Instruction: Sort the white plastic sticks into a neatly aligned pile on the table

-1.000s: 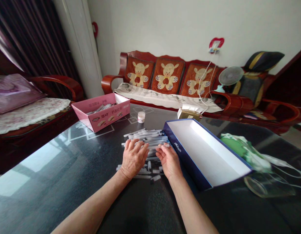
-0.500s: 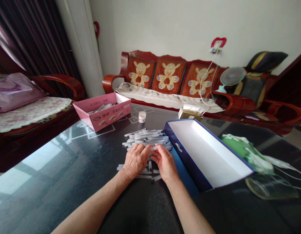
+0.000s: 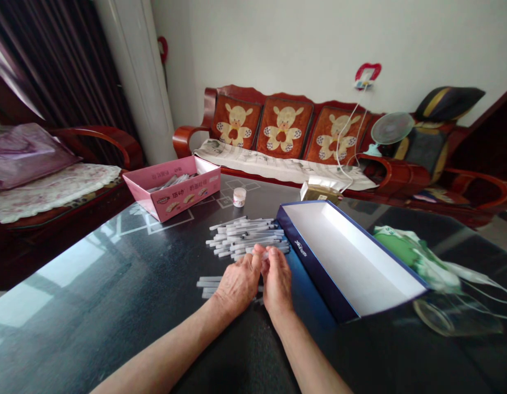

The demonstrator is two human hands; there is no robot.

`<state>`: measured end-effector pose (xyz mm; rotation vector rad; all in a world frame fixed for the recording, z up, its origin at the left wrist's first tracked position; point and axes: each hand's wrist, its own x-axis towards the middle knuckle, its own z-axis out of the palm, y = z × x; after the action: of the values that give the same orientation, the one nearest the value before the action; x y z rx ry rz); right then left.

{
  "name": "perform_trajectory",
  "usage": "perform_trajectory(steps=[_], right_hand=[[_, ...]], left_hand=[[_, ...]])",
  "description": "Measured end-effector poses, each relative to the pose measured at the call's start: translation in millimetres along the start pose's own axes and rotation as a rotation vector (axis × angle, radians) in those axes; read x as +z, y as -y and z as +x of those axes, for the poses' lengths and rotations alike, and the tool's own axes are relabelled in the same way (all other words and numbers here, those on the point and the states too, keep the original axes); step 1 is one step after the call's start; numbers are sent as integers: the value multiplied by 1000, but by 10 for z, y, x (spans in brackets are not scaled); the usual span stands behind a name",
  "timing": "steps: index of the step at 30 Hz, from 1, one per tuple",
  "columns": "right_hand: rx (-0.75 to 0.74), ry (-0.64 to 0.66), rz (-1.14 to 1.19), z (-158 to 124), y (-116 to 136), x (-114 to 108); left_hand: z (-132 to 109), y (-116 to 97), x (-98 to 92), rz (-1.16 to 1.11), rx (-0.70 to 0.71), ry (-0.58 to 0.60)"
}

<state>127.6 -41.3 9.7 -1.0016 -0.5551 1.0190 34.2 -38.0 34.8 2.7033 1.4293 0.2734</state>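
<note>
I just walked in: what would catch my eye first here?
The left hand and right hand meet at the near edge of a heap of thin pale sticks on a dark glossy table. A long open navy-and-white box lies right of them, and a pink cardboard box stands farther back on the left. Behind stands a red wooden sofa.

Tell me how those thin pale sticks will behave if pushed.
The thin pale sticks look stiff, since each lies straight. They seem round and sit on a glossy black tabletop, so they will probably roll or slide easily. Their slimness suggests they are light.
</note>
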Motion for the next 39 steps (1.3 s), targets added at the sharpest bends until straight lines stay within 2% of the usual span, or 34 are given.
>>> perform_trajectory(steps=[5, 10, 13, 19, 23, 26, 30, 33, 35, 37, 39], right_hand=[[-18, -107, -129, -108, -4, 36], [-57, -136, -221, -156, 16, 47], [-70, -130, -240, -126, 17, 30], [-20, -137, 26, 47, 115, -29], [23, -137, 109, 84, 167, -20], [44, -135, 114, 110, 185, -34], [-8, -183, -16, 241, 202, -159], [-56, -138, -243, 343, 216, -272], [-105, -72, -416, 371, 232, -317], [-187, 20, -586, 358, 253, -328], [-309, 138, -739, 315, 275, -312]], left_hand=[[-54, -166, -111, -69, -37, 97], [-65, -148, -131, -133, -41, 117], [-60, -127, -89, -189, -20, 89], [-71, -232, 46, -263, -20, 91], [-71, -243, 88, -241, 0, 33], [-51, -155, 88, -262, -16, -44], [25, 114, 102, -346, -69, -257], [118, 384, 137, -588, -186, -450], [181, 532, 148, -903, -330, -526], [228, 621, 133, -1288, -452, -518], [253, 652, 98, -1561, -510, -503]])
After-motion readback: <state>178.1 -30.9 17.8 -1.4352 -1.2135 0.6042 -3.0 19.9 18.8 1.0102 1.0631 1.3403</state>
